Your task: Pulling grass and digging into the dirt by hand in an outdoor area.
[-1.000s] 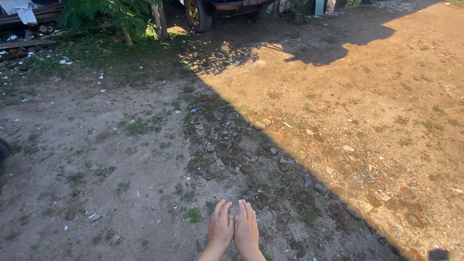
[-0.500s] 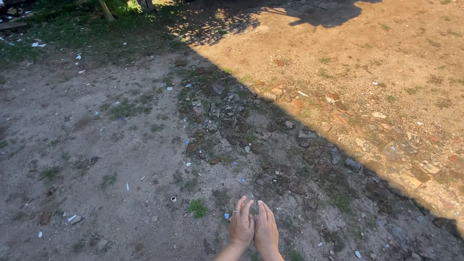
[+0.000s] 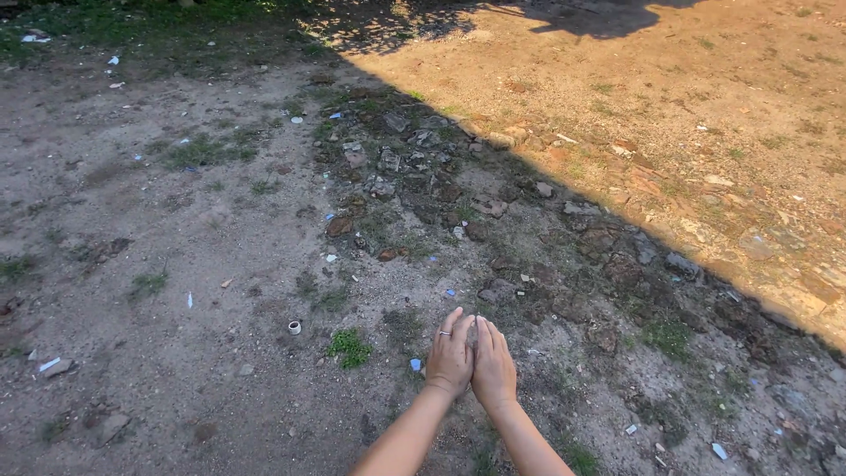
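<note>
My left hand and my right hand are held out side by side over bare dirt, palms facing each other and fingers straight, edges touching. A ring sits on one finger of the left hand. Neither hand holds anything that I can see. Both forearms reach in from the bottom edge. Under the hands lies shaded ground with small stones and bits of debris.
A band of embedded stones and brick pieces runs diagonally across the dirt. A small white ring-shaped object and a grass tuft lie left of the hands. Sunlit earth fills the upper right.
The view has tilted further down; the vehicle and tree have left the frame. My hands have stretched farther forward, with more forearm showing, still pressed together.
</note>
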